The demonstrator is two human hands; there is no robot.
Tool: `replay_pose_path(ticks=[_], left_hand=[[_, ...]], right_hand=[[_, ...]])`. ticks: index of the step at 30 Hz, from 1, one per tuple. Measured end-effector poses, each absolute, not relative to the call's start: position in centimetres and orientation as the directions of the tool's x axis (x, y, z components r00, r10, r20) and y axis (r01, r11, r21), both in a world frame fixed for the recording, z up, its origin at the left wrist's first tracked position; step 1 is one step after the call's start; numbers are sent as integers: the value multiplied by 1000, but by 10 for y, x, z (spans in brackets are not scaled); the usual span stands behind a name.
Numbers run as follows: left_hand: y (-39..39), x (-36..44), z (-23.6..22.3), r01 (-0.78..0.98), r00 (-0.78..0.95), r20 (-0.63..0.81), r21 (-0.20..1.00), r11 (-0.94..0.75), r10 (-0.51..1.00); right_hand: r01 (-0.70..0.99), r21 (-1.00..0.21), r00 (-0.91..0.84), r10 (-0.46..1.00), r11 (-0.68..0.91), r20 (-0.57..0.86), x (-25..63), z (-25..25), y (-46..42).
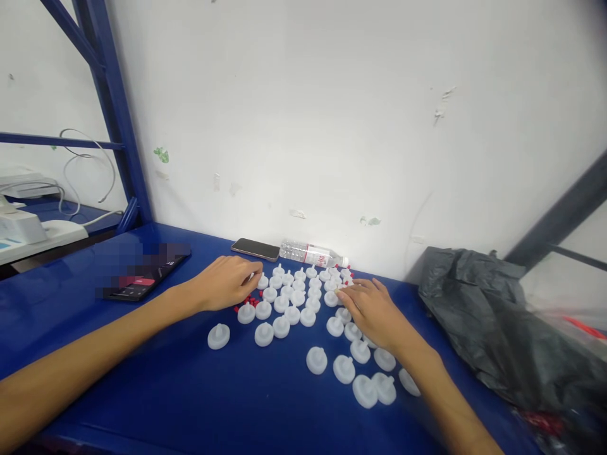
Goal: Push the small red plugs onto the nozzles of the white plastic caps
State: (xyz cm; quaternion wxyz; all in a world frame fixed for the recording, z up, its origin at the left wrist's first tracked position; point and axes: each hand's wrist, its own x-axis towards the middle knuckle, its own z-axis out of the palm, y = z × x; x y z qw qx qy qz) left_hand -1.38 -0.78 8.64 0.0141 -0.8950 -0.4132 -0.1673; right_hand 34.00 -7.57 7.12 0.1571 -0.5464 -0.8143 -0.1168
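Observation:
Several white round plastic caps (290,304), each with a small stem on top, lie spread over the blue table (190,392). Small red pieces (250,301) lie among them by my left hand (226,282). That hand is curled, knuckles up, its fingertips pinched on a small white piece at the left edge of the cluster. My right hand (374,309) lies palm down over the right side of the cluster, fingers together and pointing left, the fingertips touching a white cap (331,298).
A phone (255,249) and a lying water bottle (313,254) rest against the white wall. Another phone (142,281) lies at the left. A black plastic bag (493,316) is crumpled at the right. Blue shelf posts stand at the left.

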Motion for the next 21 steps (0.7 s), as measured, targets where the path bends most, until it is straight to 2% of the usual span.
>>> replay_pose_path(ticks=[4, 10, 15, 21], left_hand=[[-9, -13, 86, 738, 608, 316, 113, -665, 728], [-9, -13, 87, 725, 592, 385, 128, -676, 708], [-19, -10, 90, 669, 620, 463, 109, -735, 634], [-42, 5, 82, 548, 727, 491, 8, -837, 480]], right_hand=[[920, 27, -365, 831, 390, 420, 338, 72, -78], [900, 17, -370, 744, 435, 557, 334, 86, -81], [822, -10, -447, 656, 569, 608, 310, 87, -89], [678, -36, -540, 531, 734, 653, 266, 81, -105]])
